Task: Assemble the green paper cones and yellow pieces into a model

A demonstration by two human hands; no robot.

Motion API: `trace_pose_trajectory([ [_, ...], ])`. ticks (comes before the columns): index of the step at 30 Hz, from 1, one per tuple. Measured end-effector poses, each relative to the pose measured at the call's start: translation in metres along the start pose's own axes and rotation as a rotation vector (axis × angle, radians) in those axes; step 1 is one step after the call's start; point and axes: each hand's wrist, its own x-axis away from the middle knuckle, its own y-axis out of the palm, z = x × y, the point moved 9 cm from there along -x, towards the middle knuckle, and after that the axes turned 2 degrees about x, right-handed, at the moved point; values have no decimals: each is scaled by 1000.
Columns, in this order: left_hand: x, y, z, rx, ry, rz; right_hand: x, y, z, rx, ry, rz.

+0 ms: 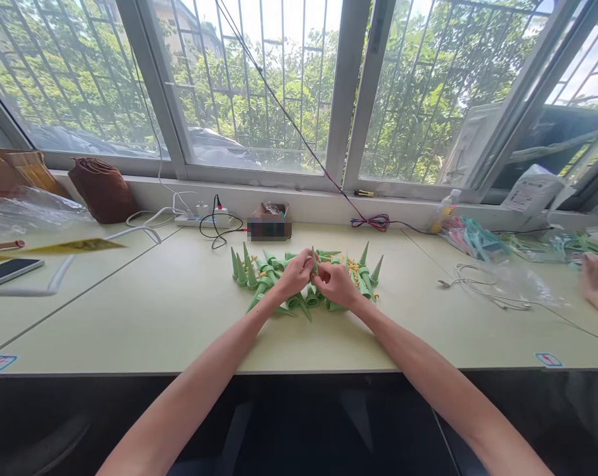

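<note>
Both my hands meet over a pile of green plastic cones (pixel 262 285) on the pale table. My left hand (pixel 297 272) is closed around a green cone (pixel 314 254) whose tip points up between the fingers. Pressed against the lower part of that same cone are the fingers of my right hand (pixel 336 281), also closed. Several cones stand upright at the left and right ends of the pile; others lie on their sides with hollow ends showing. Small yellow pieces (pixel 352 266) are scattered among them, mostly right of my hands. My fingers hide the cone's base.
Behind the pile stands a small open box (pixel 269 221) near a power strip (pixel 204 217) with cables. A phone (pixel 12 271) and a brown bundle (pixel 102 190) are at left. To the right lie a coiled cable (pixel 487 287), bagged items (pixel 474 237) and another person's hand (pixel 597 274).
</note>
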Motion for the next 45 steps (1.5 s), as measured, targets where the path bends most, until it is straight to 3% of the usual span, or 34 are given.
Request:
trace_pose_trajectory([
  [7,2,2,7,-89,34,3,0,2,2,20,40,21],
  [27,1,3,3,-78,38,5,1,4,5,-3,31,23],
  [34,0,-4,2,-114,17,74,0,4,3,59,14,-10],
  [41,-1,-16,-1,-86,-28,199,-7,-26,13,221,14,83],
  [45,0,-13,-1,-73,-2,172,-11,-52,27,350,55,189],
])
